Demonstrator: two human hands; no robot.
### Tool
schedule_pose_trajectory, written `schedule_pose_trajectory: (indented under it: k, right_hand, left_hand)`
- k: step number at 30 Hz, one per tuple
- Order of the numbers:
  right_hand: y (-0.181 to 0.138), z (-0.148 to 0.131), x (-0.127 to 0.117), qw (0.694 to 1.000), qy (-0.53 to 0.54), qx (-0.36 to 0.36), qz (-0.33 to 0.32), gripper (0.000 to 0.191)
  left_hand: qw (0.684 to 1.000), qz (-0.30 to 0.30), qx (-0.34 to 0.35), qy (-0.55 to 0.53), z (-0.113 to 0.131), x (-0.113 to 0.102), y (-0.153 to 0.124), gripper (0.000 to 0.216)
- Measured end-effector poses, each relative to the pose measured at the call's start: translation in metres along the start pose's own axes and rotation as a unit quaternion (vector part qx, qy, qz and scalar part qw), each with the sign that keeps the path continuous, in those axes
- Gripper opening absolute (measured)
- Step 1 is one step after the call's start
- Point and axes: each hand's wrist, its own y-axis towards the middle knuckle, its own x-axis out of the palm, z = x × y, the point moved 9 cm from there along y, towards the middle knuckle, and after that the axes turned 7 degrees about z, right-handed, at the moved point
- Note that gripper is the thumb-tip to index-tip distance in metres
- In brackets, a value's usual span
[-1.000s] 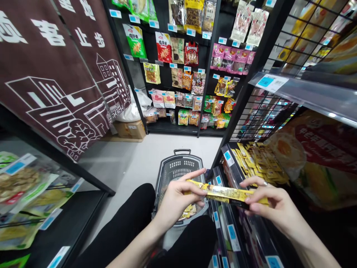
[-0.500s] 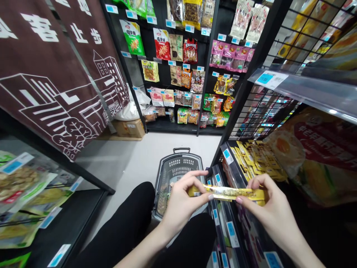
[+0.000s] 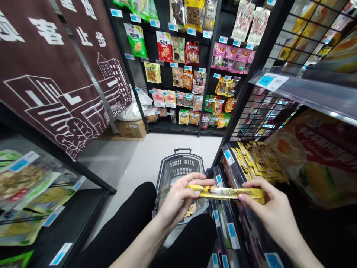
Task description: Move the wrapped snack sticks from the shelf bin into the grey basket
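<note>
A long, thin yellow snack packet (image 3: 223, 192) stretches level between my two hands, above the right edge of the shopping basket. Its left end lies between the thumb and fingers of my left hand (image 3: 180, 193). My right hand (image 3: 269, 201) pinches the other end, thumb on the near side and fingers on top. Beneath them on the floor stands the grey shopping basket (image 3: 182, 158), with some small packets (image 3: 192, 210) at its bottom, partly covered by my left hand. A pile of similar yellow packets (image 3: 260, 160) lies on the shelf just beyond my right hand.
A shelf rail with price tags (image 3: 233, 235) runs along my right side, below a clear shelf edge (image 3: 306, 89). Hanging snack bags (image 3: 164, 46) fill the rack ahead. To the left are a brown curtain (image 3: 55, 74), a cardboard box (image 3: 131, 129) and another shelf (image 3: 80, 208).
My left hand has loosened and shifted its fingers along the packet's left end. The packet stays at nearly the same place, and the view has moved slightly.
</note>
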Motion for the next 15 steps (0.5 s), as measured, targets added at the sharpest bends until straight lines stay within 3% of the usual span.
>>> schedule_pose_trajectory:
  k: [3, 8, 11, 15]
  right_hand:
    - [-0.002, -0.008, -0.002, 0.999, 0.004, -0.047, 0.002, 0.013]
    - [-0.003, -0.014, 0.003, 0.993, 0.009, -0.114, -0.038, 0.006]
    - [0.0, -0.007, 0.006, 0.995, -0.003, -0.089, -0.048, 0.01]
    - [0.006, 0.013, 0.004, 0.999, 0.017, 0.014, -0.045, 0.019]
  left_hand:
    - [0.999, -0.03, -0.023, 0.02, -0.006, 0.002, 0.001, 0.035]
    - [0.982, -0.084, -0.135, 0.105, -0.039, -0.007, 0.001, 0.034]
    - [0.983, -0.077, -0.138, 0.093, -0.046, -0.015, 0.003, 0.035]
    - [0.986, -0.088, -0.112, 0.091, -0.042, -0.016, 0.001, 0.032]
